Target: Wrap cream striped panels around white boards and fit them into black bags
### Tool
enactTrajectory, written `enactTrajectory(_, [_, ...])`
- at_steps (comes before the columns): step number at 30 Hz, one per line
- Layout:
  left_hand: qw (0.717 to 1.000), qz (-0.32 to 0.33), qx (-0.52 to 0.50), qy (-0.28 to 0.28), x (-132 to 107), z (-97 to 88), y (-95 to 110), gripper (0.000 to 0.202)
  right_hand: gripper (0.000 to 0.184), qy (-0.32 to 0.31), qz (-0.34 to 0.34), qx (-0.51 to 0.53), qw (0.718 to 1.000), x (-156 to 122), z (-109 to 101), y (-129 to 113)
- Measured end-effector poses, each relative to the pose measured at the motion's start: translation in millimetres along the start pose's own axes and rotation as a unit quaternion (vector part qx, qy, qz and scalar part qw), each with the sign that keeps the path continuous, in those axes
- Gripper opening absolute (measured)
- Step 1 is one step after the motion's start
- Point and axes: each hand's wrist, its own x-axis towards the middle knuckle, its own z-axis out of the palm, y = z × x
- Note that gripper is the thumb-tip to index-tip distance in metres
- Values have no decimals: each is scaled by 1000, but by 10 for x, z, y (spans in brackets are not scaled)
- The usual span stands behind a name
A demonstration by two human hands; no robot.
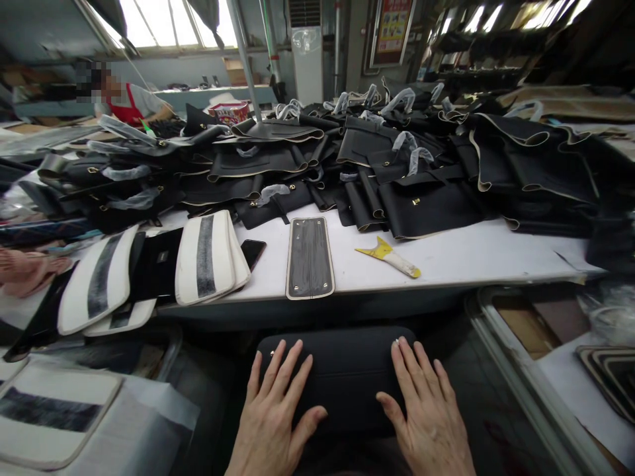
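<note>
A dark, rounded leather panel (pixel 347 377) with a seam across it lies in front of me, below the table edge. My left hand (pixel 280 410) rests flat on its left end, fingers spread, beside a small metal stud. Over the right end my right hand (pixel 426 403) lies the same way, its fingertips covering part of another shiny stud. Beyond them, a grey rectangular panel (pixel 311 258) with pale edges and metal studs at its corners lies on the white table (pixel 471 258). To its right is a yellow-and-white scraper-like tool (pixel 389 256).
Black leather bag parts (pixel 426 205) with wrapped handles are heaped along the table. White panels with dark stripes (pixel 206 258) and a phone (pixel 253 251) lie left. Bins stand at both sides; the right bin (pixel 526 350) holds boards. A person in a red apron (pixel 129 106) is at far left.
</note>
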Motion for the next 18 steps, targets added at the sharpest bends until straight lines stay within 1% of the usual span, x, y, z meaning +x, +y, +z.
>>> enactTrajectory(4, [999, -21, 10, -24, 15, 79, 27, 65, 78, -17, -10, -17, 1000, 47, 66, -9])
enactTrajectory(9, [998, -53, 9, -30, 7, 104, 58, 64, 77, -26, -19, -18, 999, 85, 84, 18])
enactTrajectory(15, [998, -52, 4, -21, 38, 85, 62, 64, 78, -32, -25, -16, 999, 88, 51, -3])
enactTrajectory(18, [998, -53, -4, -26, 45, 72, 29, 64, 76, -33, -20, -8, 999, 144, 15, 55])
